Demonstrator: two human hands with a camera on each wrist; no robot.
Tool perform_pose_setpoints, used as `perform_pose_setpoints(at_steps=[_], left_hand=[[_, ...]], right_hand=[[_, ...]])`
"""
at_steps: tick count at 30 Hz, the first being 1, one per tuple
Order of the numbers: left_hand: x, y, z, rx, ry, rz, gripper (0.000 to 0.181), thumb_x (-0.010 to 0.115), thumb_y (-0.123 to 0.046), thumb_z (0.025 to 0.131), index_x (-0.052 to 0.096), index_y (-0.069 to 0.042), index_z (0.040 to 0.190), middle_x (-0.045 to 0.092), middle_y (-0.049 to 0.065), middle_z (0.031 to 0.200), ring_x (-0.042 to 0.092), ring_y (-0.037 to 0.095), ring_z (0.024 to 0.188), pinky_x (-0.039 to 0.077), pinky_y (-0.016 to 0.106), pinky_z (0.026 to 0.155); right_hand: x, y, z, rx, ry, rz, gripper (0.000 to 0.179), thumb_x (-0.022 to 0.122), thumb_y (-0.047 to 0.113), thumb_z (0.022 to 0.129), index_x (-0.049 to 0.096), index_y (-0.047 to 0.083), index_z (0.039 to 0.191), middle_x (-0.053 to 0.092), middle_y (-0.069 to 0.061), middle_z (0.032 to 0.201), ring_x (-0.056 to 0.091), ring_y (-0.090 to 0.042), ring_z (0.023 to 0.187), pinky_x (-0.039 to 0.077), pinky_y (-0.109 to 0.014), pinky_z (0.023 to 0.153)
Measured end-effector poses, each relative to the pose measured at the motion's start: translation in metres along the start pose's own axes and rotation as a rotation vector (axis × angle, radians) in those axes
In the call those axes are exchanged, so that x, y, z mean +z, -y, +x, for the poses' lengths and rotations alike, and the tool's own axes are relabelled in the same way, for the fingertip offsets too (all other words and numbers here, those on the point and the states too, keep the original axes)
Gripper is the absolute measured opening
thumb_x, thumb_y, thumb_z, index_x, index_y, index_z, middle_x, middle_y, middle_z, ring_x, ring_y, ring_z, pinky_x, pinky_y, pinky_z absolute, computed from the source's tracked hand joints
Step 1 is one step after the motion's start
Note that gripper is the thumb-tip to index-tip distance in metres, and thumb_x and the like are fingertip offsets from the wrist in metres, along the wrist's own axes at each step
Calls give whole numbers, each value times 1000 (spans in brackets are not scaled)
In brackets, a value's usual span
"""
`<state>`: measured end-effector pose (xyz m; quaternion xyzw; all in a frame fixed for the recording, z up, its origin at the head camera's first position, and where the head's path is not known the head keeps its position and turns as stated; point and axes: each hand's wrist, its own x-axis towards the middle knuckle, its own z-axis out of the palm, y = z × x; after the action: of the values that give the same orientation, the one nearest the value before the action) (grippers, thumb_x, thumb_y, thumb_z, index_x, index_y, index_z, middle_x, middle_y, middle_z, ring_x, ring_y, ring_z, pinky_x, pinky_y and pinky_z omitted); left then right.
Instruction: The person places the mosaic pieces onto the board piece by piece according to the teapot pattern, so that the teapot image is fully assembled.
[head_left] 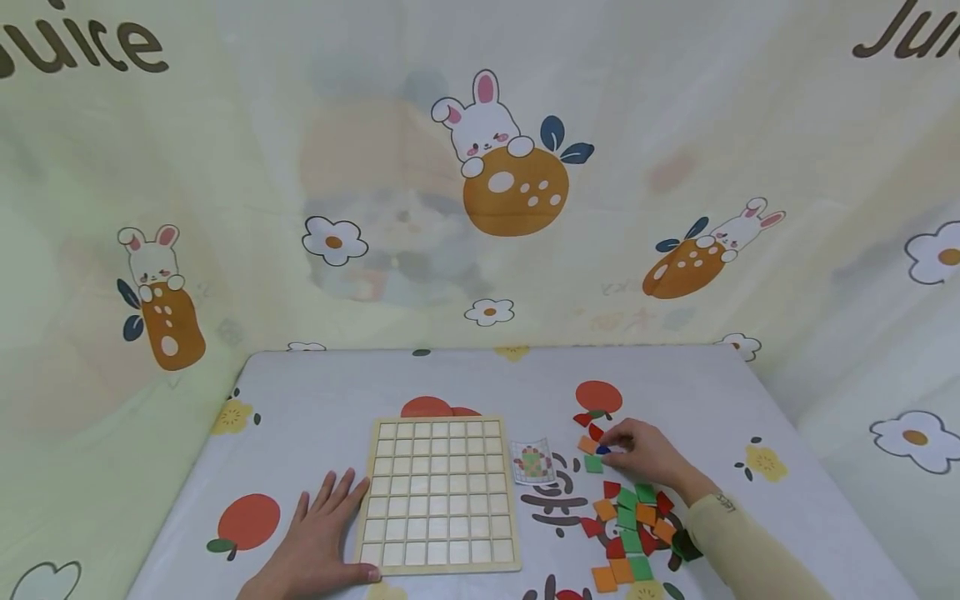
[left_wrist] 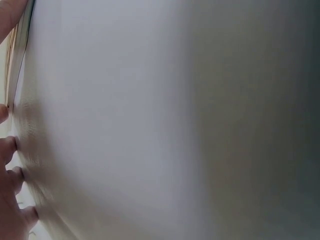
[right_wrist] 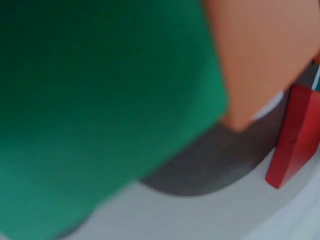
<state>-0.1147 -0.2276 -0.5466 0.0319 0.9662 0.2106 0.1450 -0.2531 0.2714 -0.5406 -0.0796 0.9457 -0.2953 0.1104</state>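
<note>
A square wooden grid board (head_left: 512, 500) with rows of pale compartments lies on the table. My left hand (head_left: 318, 533) rests along its left side with fingers spread, thumb at the near left corner and fingertips near the edge. In the left wrist view, fingertips (left_wrist: 15, 175) show at the far left, the board's edge above them. To the right of the board, my right hand (head_left: 641, 450) pinches a small dark blue piece (head_left: 603, 450) between thumb and index finger. An orange tile (head_left: 588, 445), a green tile (head_left: 593, 464) and red pieces (head_left: 596, 432) lie beside those fingertips.
A small printed pattern card (head_left: 533, 462) lies against the board's right side. Several green, orange and red pieces (head_left: 626, 518) are scattered under and beside the right forearm. Close up in the right wrist view are a green tile (right_wrist: 100, 100) and a red piece (right_wrist: 296, 135).
</note>
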Motion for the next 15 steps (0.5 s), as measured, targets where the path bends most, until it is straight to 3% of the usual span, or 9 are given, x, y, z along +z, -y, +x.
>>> perform_pose_setpoints(at_steps=[7,15], left_hand=[[-1,-1,1,5,4,6,133,76,-86,56,33,-15,161,24,14,170,9,45,158,6,78,120],[-1,1,0,7,11,-8,134,74,-87,56,33,-14,161,25,14,170,9,45,159,7,78,120]], right_hand=[[1,-2,1,-14,-10,3,16,80,16,89,74,11,103,68,-3,101,60,-21,96,59,-46,93],[-7,-2,0,-20,-13,28,19,79,21,90,76,9,105,71,-2,100,61,-19,93,60,-40,86]])
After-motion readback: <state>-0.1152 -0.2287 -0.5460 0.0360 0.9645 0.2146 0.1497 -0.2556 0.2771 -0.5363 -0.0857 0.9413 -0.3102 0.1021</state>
